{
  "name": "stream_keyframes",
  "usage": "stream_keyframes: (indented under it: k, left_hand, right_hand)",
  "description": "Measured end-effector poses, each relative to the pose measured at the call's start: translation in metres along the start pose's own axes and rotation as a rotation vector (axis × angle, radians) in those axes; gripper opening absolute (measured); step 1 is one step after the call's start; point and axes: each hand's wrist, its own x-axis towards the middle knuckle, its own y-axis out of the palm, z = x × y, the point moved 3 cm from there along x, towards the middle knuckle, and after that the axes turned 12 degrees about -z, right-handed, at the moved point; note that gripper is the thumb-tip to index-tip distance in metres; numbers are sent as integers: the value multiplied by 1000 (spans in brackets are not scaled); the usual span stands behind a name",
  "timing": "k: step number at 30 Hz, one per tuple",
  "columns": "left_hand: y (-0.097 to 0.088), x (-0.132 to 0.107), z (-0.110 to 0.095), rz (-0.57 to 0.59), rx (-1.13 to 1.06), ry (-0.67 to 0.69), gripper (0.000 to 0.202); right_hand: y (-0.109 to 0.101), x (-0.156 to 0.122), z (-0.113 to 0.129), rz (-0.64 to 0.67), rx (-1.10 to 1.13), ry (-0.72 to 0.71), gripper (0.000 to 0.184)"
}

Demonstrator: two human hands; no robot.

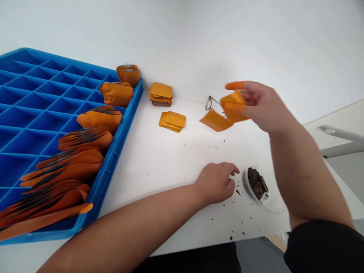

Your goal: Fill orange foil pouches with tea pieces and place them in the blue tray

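Observation:
My right hand is raised above the table, wearing orange finger covers on at least two fingers. Its thumb and fingers close on a small orange packet, which is slightly blurred. Just below it is another flat orange packet; I cannot tell whether this one is held or lies on the table. My left hand rests on the white table with its fingers loosely bent and apart, holding nothing. Right beside its fingertips stands a clear plastic tub with dark brown flat pieces in it.
A blue divided tray on the left holds orange pouches along its right side. Two stacks of orange packets lie near the wall. Eyeglasses sit behind the right hand. Dark crumbs are scattered about.

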Motion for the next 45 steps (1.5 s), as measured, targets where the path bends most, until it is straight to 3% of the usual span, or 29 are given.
stream_keyframes:
  k: [3,5,9,11,15,20,23,27,32,35,38,41,45]
  left_hand:
    - [0,-1,1,-23,-40,-46,42]
    - [-1,-1,1,-43,-67,-80,42]
    - [-6,-3,-1,-85,-126,-143,41]
    - [-8,-3,-2,-120,-160,-186,43]
    - [-11,-1,0,-266,-362,-283,65]
    - [-10,2,5,-344,-411,-234,31]
    - [-11,2,7,-415,-411,-228,30]
    - [-15,4,11,-545,-433,-238,36]
    - [-19,11,18,-651,-478,-261,44]
    - [-21,12,19,-691,-487,-268,46]
    - [-22,11,17,-714,-480,-259,47]
    - [-21,7,14,-724,-483,-245,47]
    - [-19,1,10,-729,-471,-198,43]
  right_hand:
    - [-43,-33,-27,-99,59,184,48]
    - [-49,-48,-46,-104,111,281,45]
    - [-27,-62,-63,-47,197,364,49]
    - [-16,-67,-60,-8,226,374,52]
    - [-7,-88,-45,131,248,345,50]
    - [-8,-113,-38,158,42,210,47]
    - [-4,-110,-36,177,26,159,50]
    - [2,-85,-32,244,40,131,60]
    - [1,-43,-20,235,-43,-74,47]
    - [-17,-39,-12,133,-66,-148,40]
    - [-47,-61,-16,-14,-97,-170,31]
    - [-65,-98,-35,-112,-119,-47,30]
    - [-51,-137,-57,-89,34,128,29]
